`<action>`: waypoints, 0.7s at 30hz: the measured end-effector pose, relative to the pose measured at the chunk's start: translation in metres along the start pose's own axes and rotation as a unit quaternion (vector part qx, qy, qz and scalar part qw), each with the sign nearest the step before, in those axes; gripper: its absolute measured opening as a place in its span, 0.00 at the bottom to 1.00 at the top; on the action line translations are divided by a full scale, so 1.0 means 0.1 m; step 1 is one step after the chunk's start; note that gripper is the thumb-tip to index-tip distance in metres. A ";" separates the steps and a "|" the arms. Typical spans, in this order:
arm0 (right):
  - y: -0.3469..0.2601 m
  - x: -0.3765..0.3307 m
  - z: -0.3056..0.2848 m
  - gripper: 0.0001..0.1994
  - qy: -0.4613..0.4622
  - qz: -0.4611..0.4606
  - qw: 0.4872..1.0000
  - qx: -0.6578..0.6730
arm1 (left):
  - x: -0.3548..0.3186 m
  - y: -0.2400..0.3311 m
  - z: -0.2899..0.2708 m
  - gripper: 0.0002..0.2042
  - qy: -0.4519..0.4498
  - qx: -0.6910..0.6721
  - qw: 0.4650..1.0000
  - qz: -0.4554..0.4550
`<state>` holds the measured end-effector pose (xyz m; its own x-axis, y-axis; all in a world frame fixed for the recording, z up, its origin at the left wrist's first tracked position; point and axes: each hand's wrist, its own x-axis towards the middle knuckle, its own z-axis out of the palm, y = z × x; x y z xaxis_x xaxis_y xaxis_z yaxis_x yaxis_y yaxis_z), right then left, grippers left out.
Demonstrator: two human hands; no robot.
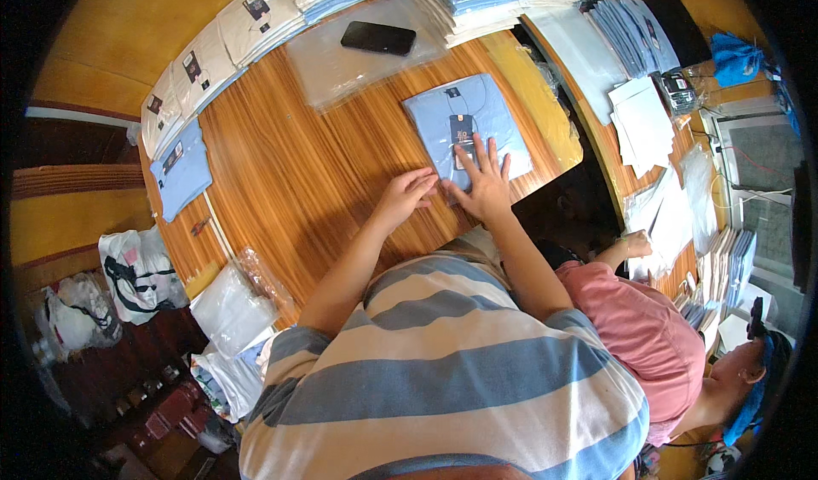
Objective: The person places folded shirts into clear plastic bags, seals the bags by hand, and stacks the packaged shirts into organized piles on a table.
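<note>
A folded light-blue shirt point(467, 127) in a clear bag is lying flat on the wooden counter point(298, 164), a little right of its middle. Its long axis is running from the near edge toward the far side, tilted slightly leftward at the top, with the collar and the dark hang tag point(461, 129) pointing away from the person. The right hand point(486, 186) is pressing flat on the shirt's near end, fingers spread wide and apart. The left hand point(407, 195) is touching the near left corner of the bag, its fingers drawn loosely together, gripping nothing that shows clearly. Beyond the shirt, a black phone point(378, 37) is resting on a stack of clear bags point(341, 66). To the right, another person in a pink top point(648, 326) is sitting among white sheets.
</note>
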<state>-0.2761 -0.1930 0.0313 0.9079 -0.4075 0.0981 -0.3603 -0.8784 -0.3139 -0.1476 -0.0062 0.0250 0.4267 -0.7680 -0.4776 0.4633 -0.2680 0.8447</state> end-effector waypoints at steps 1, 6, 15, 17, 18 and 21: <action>0.13 0.07 0.04 0.36 -0.017 0.017 0.999 -0.025 | -0.01 -0.01 -0.03 0.26 -0.003 0.019 1.000 0.007; 0.96 0.32 0.06 0.37 0.069 0.081 0.993 -0.058 | -0.44 -0.18 -0.27 0.22 0.072 0.052 0.996 0.013; 1.06 1.06 -0.04 0.32 0.098 0.031 0.990 -0.100 | -0.88 -0.30 -0.65 0.20 0.195 -0.033 0.980 -0.008; 0.75 1.03 0.00 0.27 0.151 0.009 0.988 0.010 | -1.00 -0.33 -0.71 0.20 0.227 -0.043 0.973 -0.002; 0.54 1.02 0.02 0.25 0.172 -0.010 0.983 0.068 | -1.04 -0.36 -0.75 0.21 0.228 -0.087 0.970 0.001; -0.43 0.92 0.39 0.16 -0.009 -0.044 0.938 0.345 | -1.30 -0.42 -0.99 0.21 0.264 -0.198 0.944 0.014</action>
<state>-0.1683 -0.1829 0.0170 0.9332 -0.3319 0.1377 -0.0659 -0.5349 -0.8424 -0.1456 0.1625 0.0277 0.7227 -0.3461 -0.5982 0.6553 0.0681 0.7523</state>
